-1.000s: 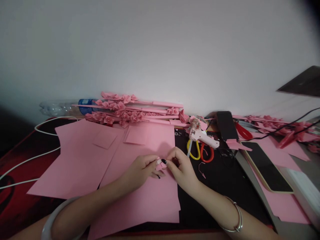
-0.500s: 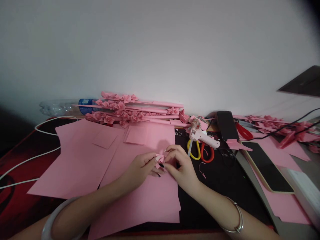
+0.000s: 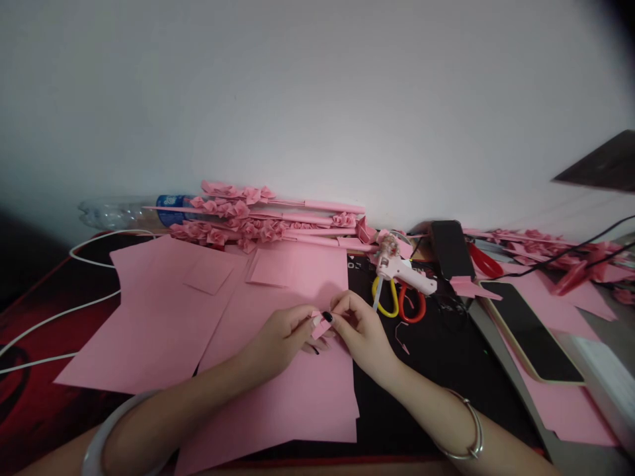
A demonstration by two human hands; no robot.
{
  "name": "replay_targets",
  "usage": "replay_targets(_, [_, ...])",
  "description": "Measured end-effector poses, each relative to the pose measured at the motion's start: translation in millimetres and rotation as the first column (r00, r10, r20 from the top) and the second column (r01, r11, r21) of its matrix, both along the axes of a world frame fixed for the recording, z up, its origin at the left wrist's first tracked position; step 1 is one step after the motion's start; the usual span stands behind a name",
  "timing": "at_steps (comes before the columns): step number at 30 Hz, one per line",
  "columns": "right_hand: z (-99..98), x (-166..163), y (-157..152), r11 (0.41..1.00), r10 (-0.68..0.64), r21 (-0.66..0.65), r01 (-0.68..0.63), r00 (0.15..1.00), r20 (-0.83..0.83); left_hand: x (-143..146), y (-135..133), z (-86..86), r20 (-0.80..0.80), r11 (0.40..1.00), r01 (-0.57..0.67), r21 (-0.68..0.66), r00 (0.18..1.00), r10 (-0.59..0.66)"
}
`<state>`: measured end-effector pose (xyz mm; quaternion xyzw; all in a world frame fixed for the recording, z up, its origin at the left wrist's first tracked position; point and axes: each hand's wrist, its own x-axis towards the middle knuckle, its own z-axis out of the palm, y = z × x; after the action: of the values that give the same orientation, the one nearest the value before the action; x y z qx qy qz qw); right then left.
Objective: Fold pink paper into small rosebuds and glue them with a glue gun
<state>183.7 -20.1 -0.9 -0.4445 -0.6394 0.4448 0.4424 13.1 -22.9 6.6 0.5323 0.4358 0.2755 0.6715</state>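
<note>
A small folded piece of pink paper (image 3: pixel 320 328) is pinched between my two hands, above the large pink sheets (image 3: pixel 292 390). My left hand (image 3: pixel 280 337) grips its left side between thumb and fingers. From the right, my right hand (image 3: pixel 361 330) presses it with the thumb, whose dark nail shows on the paper. Fingers partly hide the folds. Just beyond my hands lies a stack of small pink paper squares (image 3: pixel 270 268), with another pink square (image 3: pixel 208 274) to the left.
Pink paper flowers (image 3: pixel 262 230) on rolled stems lie along the wall beside a plastic bottle (image 3: pixel 119 213). To the right are a glue gun (image 3: pixel 404 271), scissors with yellow and red handles (image 3: pixel 413 304), a dark phone (image 3: pixel 450 250) and a larger phone (image 3: pixel 533 330). White cables (image 3: pixel 59 330) run at left.
The folded paper has turned and now shows a flatter, squarer face. My right thumb has moved up onto it, and my right hand sits slightly lower. Everything else stays put.
</note>
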Motion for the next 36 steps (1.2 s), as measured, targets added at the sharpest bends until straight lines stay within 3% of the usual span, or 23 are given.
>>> replay_targets(12, [-2.5, -1, -1, 0.999, -0.031, -0.037, 0.033, 0.999, 0.043, -1, -1, -3.3, 0.004, 0.998, 0.008, 0.066, 1.0, -0.009])
replay_targets(27, [3.0, -3, 0, 0.992, -0.046, -0.117, 0.044, 0.999, -0.013, -2, 0, -5.3, 0.039, 0.999, 0.034, 0.016, 0.999, -0.034])
replay_targets(33, [6.7, -1, 0, 0.979, 0.036, -0.199, -0.049, 0.997, -0.068, -2, 1, -1.4, 0.052, 0.999, 0.041, -0.001, 0.998, -0.041])
replay_targets(36, [7.9, 1, 0, 0.978, 0.103, -0.183, -0.103, 0.995, -0.009, -2, 2, -1.0, 0.065, 0.999, 0.031, -0.013, 0.997, -0.03])
